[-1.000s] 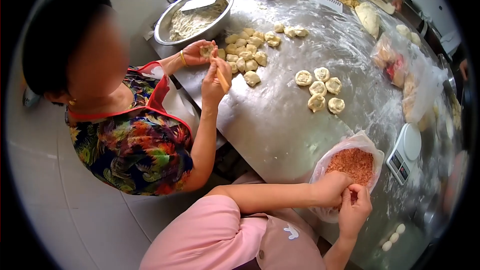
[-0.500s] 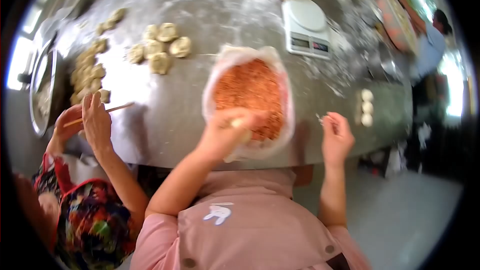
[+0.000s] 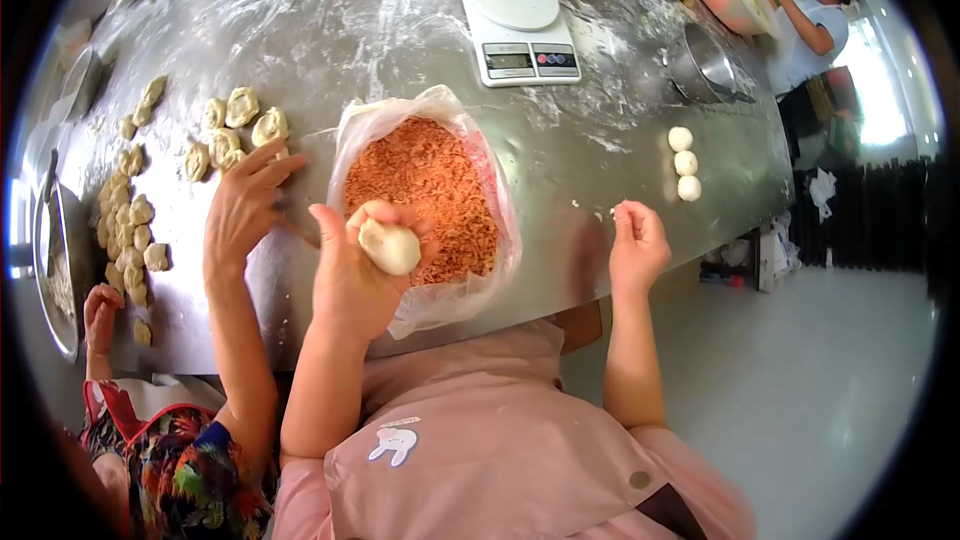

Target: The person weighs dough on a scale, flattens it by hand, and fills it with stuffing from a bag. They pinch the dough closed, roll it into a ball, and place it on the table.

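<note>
My left hand (image 3: 355, 270) cups a pale dough ball (image 3: 389, 246) just over the near edge of a plastic bag of orange-red shredded filling (image 3: 425, 180). My right hand (image 3: 637, 245) hovers at the table's front edge, to the right of the bag, fingers loosely curled and pinched with nothing clearly in them. Three small dough balls (image 3: 685, 163) lie in a row beyond my right hand on the floury steel table (image 3: 390, 30).
A co-worker's hand (image 3: 245, 205) reaches over the table left of the bag, near several filled dough pieces (image 3: 235, 120). A white scale (image 3: 520, 25) stands behind the bag. A metal cup (image 3: 705, 60) is at right, a basin (image 3: 55, 260) at far left. Another person stands far right.
The view swung right to look down on the bag. My left hand came up holding a dough ball; my right hand moved away from it. The co-worker's hand now reaches onto the table.
</note>
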A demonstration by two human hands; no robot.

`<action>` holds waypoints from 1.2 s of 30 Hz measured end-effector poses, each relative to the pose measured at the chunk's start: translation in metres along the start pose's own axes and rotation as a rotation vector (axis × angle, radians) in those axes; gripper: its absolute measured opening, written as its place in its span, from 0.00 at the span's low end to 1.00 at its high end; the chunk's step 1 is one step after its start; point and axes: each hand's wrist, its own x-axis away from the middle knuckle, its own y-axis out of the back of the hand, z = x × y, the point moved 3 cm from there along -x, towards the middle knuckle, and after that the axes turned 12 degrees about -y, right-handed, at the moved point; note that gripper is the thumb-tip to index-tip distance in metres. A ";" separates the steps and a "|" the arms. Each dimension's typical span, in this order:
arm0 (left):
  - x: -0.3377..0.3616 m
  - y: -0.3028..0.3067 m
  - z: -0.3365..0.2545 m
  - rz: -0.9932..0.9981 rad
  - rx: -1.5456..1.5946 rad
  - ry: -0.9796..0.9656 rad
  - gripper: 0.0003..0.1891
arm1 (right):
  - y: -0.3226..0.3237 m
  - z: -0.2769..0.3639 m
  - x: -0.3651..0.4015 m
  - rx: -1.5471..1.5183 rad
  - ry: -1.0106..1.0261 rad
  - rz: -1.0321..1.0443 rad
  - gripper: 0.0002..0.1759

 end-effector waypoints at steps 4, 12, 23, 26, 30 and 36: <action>0.005 -0.002 0.001 -0.001 -0.131 0.031 0.25 | 0.017 -0.022 -0.017 -0.133 -0.181 0.002 0.06; 0.004 0.014 0.004 0.178 -0.198 0.052 0.20 | -0.008 -0.012 -0.002 -0.228 -0.174 0.162 0.05; 0.006 0.014 -0.017 -0.058 -0.238 -0.027 0.26 | -0.055 0.052 0.036 0.191 0.230 0.508 0.06; 0.007 0.013 -0.022 -0.106 -0.272 -0.035 0.29 | -0.050 0.065 0.036 0.215 0.314 0.512 0.09; 0.005 0.020 -0.024 0.047 -0.306 -0.124 0.26 | -0.044 0.092 0.032 0.177 0.312 0.439 0.10; 0.015 0.014 -0.037 0.179 -0.529 -0.096 0.25 | -0.051 0.130 0.034 0.161 0.335 0.434 0.08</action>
